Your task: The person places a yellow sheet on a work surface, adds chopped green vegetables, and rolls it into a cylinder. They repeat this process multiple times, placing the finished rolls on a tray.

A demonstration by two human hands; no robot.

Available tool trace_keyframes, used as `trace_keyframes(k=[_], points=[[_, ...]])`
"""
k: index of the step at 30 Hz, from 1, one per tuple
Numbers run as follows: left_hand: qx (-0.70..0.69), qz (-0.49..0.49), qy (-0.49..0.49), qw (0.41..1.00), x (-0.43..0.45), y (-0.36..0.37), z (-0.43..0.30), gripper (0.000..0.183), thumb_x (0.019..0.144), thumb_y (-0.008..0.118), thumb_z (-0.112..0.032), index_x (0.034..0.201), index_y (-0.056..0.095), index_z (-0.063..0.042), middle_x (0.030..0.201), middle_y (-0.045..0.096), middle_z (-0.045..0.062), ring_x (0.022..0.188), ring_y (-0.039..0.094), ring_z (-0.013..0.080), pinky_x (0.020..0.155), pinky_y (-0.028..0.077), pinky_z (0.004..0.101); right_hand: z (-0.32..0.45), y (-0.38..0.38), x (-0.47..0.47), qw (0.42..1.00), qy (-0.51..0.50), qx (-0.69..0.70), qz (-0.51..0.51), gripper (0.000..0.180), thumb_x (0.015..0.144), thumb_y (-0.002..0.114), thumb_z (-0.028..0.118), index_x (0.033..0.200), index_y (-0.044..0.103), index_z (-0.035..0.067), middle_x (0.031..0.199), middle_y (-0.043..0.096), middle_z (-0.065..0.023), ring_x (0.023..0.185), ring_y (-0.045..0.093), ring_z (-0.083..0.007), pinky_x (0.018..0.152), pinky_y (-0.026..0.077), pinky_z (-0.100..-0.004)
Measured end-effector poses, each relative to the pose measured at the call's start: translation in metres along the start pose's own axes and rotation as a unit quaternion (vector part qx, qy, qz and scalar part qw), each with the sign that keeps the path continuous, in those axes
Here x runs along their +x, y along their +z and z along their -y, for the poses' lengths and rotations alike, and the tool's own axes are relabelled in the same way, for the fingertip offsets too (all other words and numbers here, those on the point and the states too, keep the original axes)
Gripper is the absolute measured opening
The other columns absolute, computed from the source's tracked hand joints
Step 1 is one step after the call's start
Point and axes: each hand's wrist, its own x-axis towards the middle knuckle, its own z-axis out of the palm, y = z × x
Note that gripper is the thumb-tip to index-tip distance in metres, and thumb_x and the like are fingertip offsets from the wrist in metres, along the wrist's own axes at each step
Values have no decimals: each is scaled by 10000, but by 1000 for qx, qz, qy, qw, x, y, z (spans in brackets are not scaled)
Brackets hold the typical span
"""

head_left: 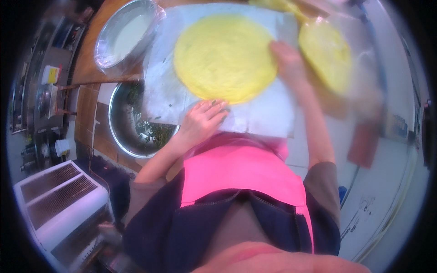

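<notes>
A large round sheet of yellow dough (225, 58) lies flat on a pale work board (269, 119). My left hand (206, 117) rests at the near edge of the dough, its fingertips touching the rim and bits of green on the fingers. Blurred, my right hand (288, 61) lies along the right edge of the dough with its fingers at the rim. Neither hand appears to grip anything, though how far apart the right fingers are is hard to make out. A few green scraps dot the board left of the dough.
A plastic-lined metal bowl with white contents (128, 37) stands at the upper left on a wooden table (87, 68). Below it, a steel basin (117, 136) holds chopped greens. More yellow dough (326, 58) lies under clear plastic at right. A white vented appliance (65, 201) stands lower left.
</notes>
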Motion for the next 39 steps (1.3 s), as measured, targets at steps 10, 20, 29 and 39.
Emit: trace_keyframes(k=[10, 20, 29, 39], points=[[142, -129, -58, 980, 27, -79, 93, 163, 813, 729, -97, 975, 725, -79, 970, 730, 103, 875, 708, 271, 768, 560, 360, -2, 4, 0, 999, -5, 20, -32, 321, 839, 591, -3, 1146, 683, 22, 1195, 684, -170, 1158, 617, -368, 981, 504, -442], [247, 186, -385, 870, 44, -125, 330, 299, 783, 733, -206, 1044, 750, -61, 1054, 710, 210, 1002, 681, 371, 866, 551, 455, 10, -13, 4, 995, 59, 81, 6, 305, 853, 542, -32, 1127, 675, -15, 1183, 674, -202, 1141, 611, -382, 991, 485, -471], [-150, -33, -548, 822, 27, -139, 351, 251, 817, 695, 23, 1066, 711, 54, 1050, 725, 170, 919, 725, 250, 792, 627, 366, 12, -15, 2, 998, 41, 54, -19, 322, 852, 561, -25, 1148, 684, -2, 1229, 676, -170, 1178, 603, -370, 1007, 486, -457], [-430, -232, -376, 788, 108, -160, 296, 313, 886, 701, -58, 1161, 657, 83, 1107, 703, 169, 940, 713, 241, 866, 612, 366, 10, -8, -2, 991, 45, 108, -58, 309, 834, 576, -22, 1122, 687, -7, 1181, 683, -191, 1157, 613, -373, 990, 498, -450]])
